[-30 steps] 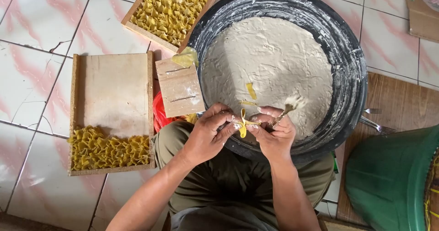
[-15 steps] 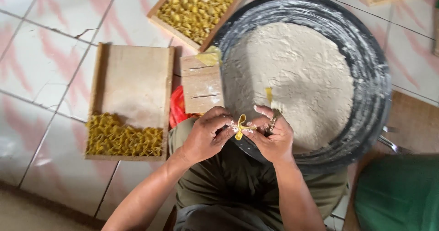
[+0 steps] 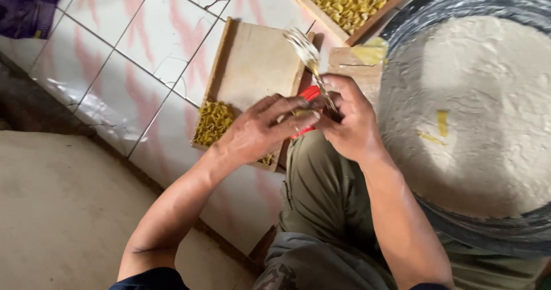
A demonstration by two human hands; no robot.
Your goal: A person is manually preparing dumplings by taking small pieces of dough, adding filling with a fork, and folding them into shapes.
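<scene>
1. Nearest to me, both forearms reach forward from the bottom edge over my lap, and the hands meet above my left knee.
2. My left hand (image 3: 261, 130) lies palm down, fingers stretched out flat and pointing right, their tips touching the right hand.
3. My right hand (image 3: 349, 120) is curled into a loose fist, closed around the handle of a fork (image 3: 310, 60); the prongs stick up and away from the knuckles, blurred.
4. I see a speck of yellow on the fork just above my right fingers; I cannot tell whether a dough piece sits between the two hands.
5. Under the left hand lies a wooden tray (image 3: 252, 60), with a heap of yellow dough pieces (image 3: 213, 122) at its near end, just beside my left fingers.
6. To my right sits a big round pan (image 3: 413, 20) covered in flour (image 3: 488, 112), with two yellow strips (image 3: 442, 123) lying on it.
7. Farthest off, a second tray (image 3: 321, 11) full of yellow pieces rests on the tiled floor (image 3: 115, 66).
</scene>
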